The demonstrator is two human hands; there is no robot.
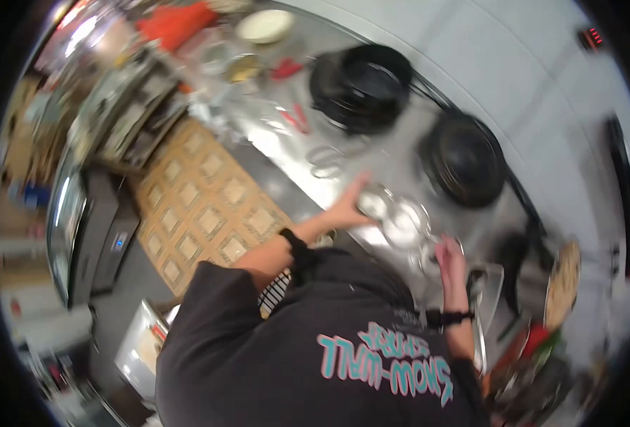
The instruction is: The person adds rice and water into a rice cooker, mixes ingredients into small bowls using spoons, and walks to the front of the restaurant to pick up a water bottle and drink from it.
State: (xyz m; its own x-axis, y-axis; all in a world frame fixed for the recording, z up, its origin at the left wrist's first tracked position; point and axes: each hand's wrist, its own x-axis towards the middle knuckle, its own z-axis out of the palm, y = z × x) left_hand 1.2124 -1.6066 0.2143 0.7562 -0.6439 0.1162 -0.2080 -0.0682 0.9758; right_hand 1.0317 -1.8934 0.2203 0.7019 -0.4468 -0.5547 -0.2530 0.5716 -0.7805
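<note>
My left hand (349, 205) reaches over the steel counter, its thumb and fingers curved around the side of a small round container (374, 205) with white contents. Touching or very near that container is a larger round bowl (405, 223), also with something white in it. To the right of the bowl is my right hand (451, 252), its fingers drawn together by a small shiny metal item (429, 253). Motion blur hides what those fingers hold. Clear ring-like items (326, 162) lie beyond my left hand.
Two black round appliances (464, 160) stand along the tiled wall. Red-handled tools (295, 117), a pale bowl (265, 26) and a red cloth (176, 25) are farther up. A clear tray (495, 279) sits at right; a patterned mat (208, 203) covers the floor.
</note>
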